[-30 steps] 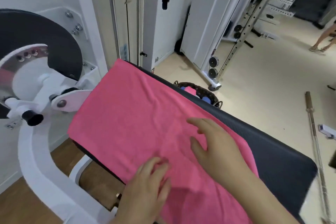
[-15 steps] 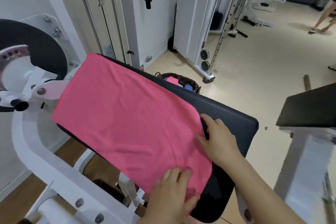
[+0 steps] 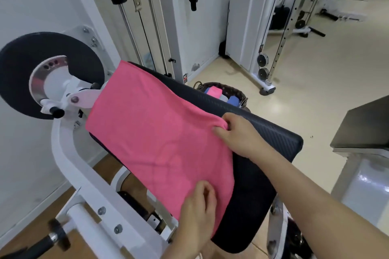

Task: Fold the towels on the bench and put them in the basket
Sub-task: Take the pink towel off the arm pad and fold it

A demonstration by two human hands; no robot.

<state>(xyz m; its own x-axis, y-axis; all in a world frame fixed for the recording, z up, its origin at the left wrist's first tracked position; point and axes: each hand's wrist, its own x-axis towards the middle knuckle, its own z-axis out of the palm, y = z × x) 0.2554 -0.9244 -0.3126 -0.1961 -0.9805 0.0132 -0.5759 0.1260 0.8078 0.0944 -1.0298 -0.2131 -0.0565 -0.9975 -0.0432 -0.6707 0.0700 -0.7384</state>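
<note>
- one pink rectangular cloth towel (image 3: pixel 151 132) lies spread flat along the black padded vinyl bench (image 3: pixel 265 132), covering most of its top; the towel's left edge hangs slightly over the bench's left side.
- the right hand (image 3: pixel 237 134) is over the bench's right half, fingers curled and pinching the towel's right-hand corner, which is bunched up and lifted a little off the pad.
- the left hand (image 3: pixel 197 210) is at the bench's near left edge, fingers bent and closed on the towel's near corner; the corner itself is hidden under the hand.
- the bench's near end is bare black pad, just beside both hands.
- a dark woven wicker basket (image 3: pixel 242 95) stands on the floor behind the bench's far right edge, partly hidden by it.
- several folded pink and blue towels (image 3: pixel 214 91) sit upright inside the basket.
- a large round black foam pad (image 3: pixel 19 73) on a white metal frame (image 3: pixel 69 164) stands to the left of the bench.
- a second black flat bench (image 3: pixel 362 124) stands well apart to the right of the padded bench.
</note>
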